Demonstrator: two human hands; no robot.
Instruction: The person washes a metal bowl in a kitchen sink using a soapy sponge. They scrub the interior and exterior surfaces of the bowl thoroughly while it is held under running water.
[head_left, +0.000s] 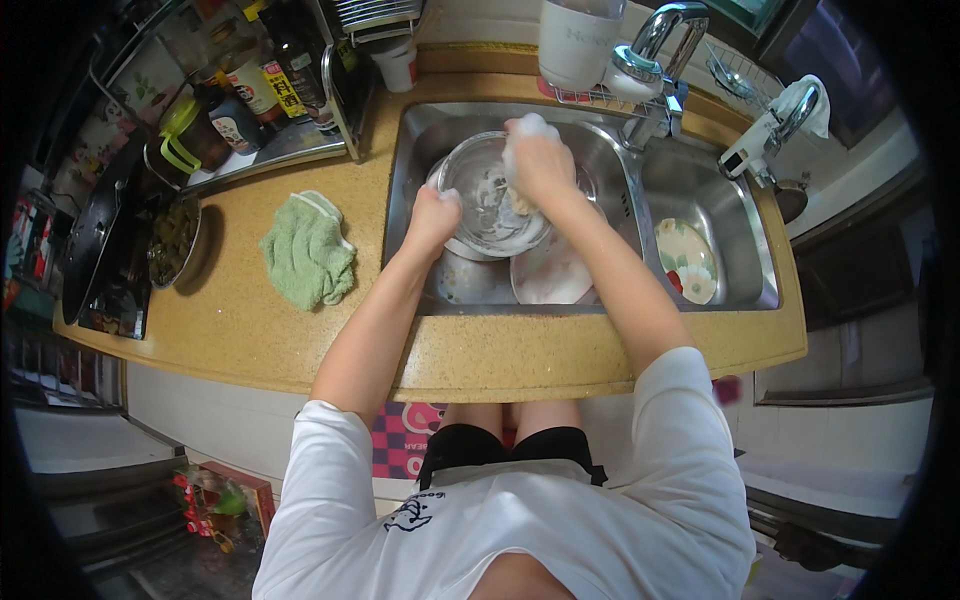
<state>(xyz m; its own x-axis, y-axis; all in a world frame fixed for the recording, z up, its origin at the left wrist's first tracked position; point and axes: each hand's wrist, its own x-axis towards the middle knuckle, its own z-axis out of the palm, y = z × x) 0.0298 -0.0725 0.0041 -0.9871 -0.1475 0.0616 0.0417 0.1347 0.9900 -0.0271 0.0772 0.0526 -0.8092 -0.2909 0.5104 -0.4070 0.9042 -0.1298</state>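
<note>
My left hand (436, 217) grips the left rim of a round, shiny bowl (480, 217), tilted over the larger basin of a steel sink (630, 195). Streaks of white suds coat the inside of the bowl. At the bowl's right side, my right hand (541, 161) is covered in foam and holds a pale yellow sponge (520, 201), mostly hidden under the fingers. Beneath the bowl, a pinkish-white plate (551, 271) lies in the basin, partly covered by the bowl and my right forearm.
A flower-patterned dish (686, 262) rests in the smaller basin. Chrome taps (667, 45) stand behind the sink. A green towel (309, 251) lies on the yellow counter (240, 330). Further left are a bowl of dark food (174, 244), a black wok (101, 232) and a bottle rack (277, 165).
</note>
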